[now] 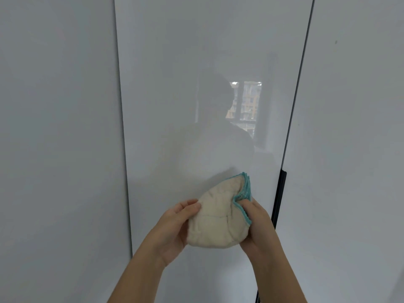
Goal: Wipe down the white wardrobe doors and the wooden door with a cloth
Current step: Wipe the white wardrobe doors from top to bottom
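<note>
A folded cream cloth (216, 217) with a teal stitched edge is bunched between both hands, in front of the glossy middle white wardrobe door (196, 84). My left hand (175, 224) grips the cloth's left side, fingers curled over its top. My right hand (258, 224) holds the right side, thumb tucked into the teal-edged fold. The cloth's top corner sits close to the door; whether it touches I cannot tell. The wooden door is out of view.
A left wardrobe door (59, 138) and a right wardrobe door (349, 138) flank the middle one, split by thin dark gaps. A black vertical handle strip (279, 197) runs along the middle door's right edge. A window is reflected in the middle door.
</note>
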`<state>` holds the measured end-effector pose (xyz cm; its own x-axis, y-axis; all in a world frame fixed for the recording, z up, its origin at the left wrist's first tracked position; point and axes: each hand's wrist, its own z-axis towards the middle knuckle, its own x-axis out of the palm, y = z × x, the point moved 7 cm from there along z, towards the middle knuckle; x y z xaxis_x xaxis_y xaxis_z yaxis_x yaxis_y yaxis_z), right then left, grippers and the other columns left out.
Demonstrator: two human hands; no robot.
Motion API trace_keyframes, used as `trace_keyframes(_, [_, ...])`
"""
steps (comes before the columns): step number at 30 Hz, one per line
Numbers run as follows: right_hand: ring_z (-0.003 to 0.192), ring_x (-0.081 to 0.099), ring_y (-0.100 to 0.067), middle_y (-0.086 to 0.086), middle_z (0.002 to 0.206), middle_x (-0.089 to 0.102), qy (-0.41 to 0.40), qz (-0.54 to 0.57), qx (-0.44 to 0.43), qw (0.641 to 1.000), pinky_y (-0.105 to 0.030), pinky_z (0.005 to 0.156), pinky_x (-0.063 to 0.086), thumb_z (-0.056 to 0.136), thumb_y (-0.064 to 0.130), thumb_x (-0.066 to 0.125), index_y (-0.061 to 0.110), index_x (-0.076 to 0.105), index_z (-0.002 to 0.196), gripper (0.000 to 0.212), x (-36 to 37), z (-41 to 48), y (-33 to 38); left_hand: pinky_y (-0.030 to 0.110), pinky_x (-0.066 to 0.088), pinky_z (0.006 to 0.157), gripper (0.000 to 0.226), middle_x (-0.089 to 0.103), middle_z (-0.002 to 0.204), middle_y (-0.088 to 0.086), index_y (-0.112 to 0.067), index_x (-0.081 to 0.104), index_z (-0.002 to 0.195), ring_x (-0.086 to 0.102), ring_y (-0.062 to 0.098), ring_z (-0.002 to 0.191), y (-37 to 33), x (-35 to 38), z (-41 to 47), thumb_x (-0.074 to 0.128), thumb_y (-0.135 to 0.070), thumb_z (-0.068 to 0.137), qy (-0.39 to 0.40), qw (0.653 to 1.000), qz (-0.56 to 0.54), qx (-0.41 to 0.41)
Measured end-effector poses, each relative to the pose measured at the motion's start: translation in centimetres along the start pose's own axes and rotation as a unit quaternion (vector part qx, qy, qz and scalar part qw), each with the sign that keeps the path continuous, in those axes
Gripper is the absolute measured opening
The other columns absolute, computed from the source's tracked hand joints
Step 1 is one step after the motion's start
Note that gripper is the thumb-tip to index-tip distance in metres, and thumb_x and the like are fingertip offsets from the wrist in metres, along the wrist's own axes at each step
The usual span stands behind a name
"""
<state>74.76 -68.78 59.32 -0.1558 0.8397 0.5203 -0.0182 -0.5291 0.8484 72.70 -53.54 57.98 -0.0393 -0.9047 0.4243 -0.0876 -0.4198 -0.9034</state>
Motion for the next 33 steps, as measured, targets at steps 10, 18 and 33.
trace_keyframes(10, [0.083, 0.067, -0.026, -0.017, 0.098, 0.072, -0.044, -0.121, 0.009, 0.992, -0.042, 0.076, 0.055, 0.091, -0.003, 0.051, 0.008, 0.07, 0.101, 0.024, -0.8, -0.2, -0.7, 0.042, 0.058, 0.072, 0.036, 0.072, 0.106, 0.02, -0.001, 0.076, 0.1, 0.073, 0.032, 0.083, 3.0, 0.4, -0.5, 0.049, -0.024, 0.092, 0.035, 0.982, -0.167, -0.083])
trace_keyframes(18, [0.087, 0.068, -0.021, -0.006, 0.099, 0.073, -0.078, -0.142, -0.061, 0.985, -0.033, 0.072, 0.055, 0.094, 0.001, 0.047, 0.014, 0.069, 0.106, 0.028, -2.8, 0.3, 1.5, 0.024, 0.056, 0.056, 0.025, 0.07, 0.094, 0.009, -0.006, 0.064, 0.113, 0.069, 0.013, 0.067, -2.5, -4.1, 1.4, 0.05, -0.018, 0.097, -0.195, 0.947, -0.16, 0.197])
trace_keyframes(33, [0.069, 0.059, -0.014, -0.001, 0.082, 0.07, 0.005, -0.248, -0.318, 0.915, -0.025, 0.058, 0.045, 0.093, -0.005, 0.044, 0.015, 0.069, 0.089, 0.032, -0.8, 4.3, 14.9, 0.041, 0.044, 0.071, 0.021, 0.059, 0.095, 0.015, -0.007, 0.05, 0.103, 0.058, 0.035, 0.084, -14.1, -4.9, 3.1, 0.047, -0.026, 0.095, -0.539, 0.605, 0.372, 0.453])
